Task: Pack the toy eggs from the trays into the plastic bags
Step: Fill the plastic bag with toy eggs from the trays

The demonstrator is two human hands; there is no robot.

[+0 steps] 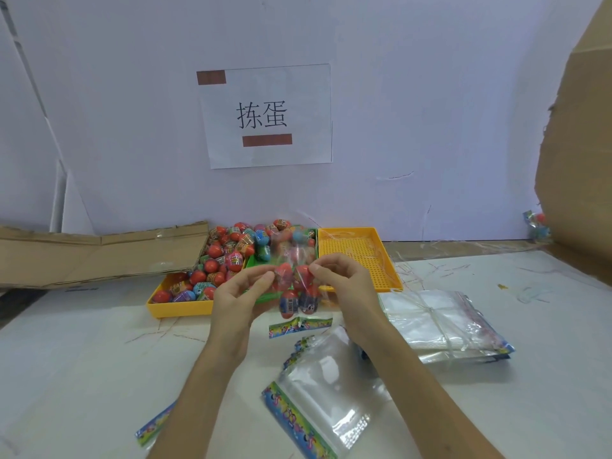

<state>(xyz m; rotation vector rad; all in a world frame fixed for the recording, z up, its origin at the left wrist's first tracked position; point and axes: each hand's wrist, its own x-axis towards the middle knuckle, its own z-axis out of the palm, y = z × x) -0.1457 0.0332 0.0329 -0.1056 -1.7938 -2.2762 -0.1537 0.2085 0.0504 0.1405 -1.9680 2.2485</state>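
Note:
Both hands hold a clear plastic bag (295, 294) upright above the table, with several red and blue toy eggs inside it. My left hand (238, 294) pinches the bag's left edge and my right hand (344, 286) pinches its right edge near the top. Its printed header strip (299, 326) hangs at the bottom. Behind the bag, a yellow tray (172, 309) is piled with loose toy eggs (228, 256). A green tray (256, 261) beside it also holds eggs, partly hidden by the bag.
An empty yellow mesh tray (361, 255) lies at the right of the green one. Empty bags (318, 392) lie near the front, and a tied bundle of bags (443, 323) at the right. Flattened cardboard (99, 256) is on the left, a cardboard box (579, 160) on the right.

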